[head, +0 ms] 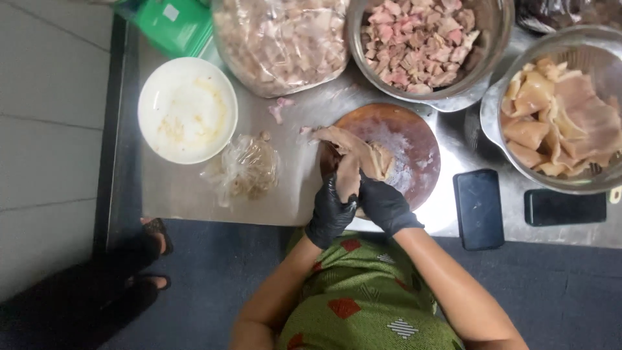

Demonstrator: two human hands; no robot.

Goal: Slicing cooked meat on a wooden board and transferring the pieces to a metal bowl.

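On the round wooden board (414, 152) lies a pale slab of meat (353, 150), its long axis running up-left from both gloved hands. Her left hand (332, 210) grips its near end; her right hand (383, 202) closes on it just beside, equally near.

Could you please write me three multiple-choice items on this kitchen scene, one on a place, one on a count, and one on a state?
1. Where does the white bowl sit?
A. left of the round board
B. on the board
C. on the floor

2. How many dark phones lie on the steel table?
A. one
B. two
C. four

3. What do the left hand and right hand do?
A. rest empty
B. hold a knife
C. grip the pale meat piece

Answers:
1 A, it stands apart on the table.
2 B, the upright phone and the flat phone.
3 C, both gloves close on it.
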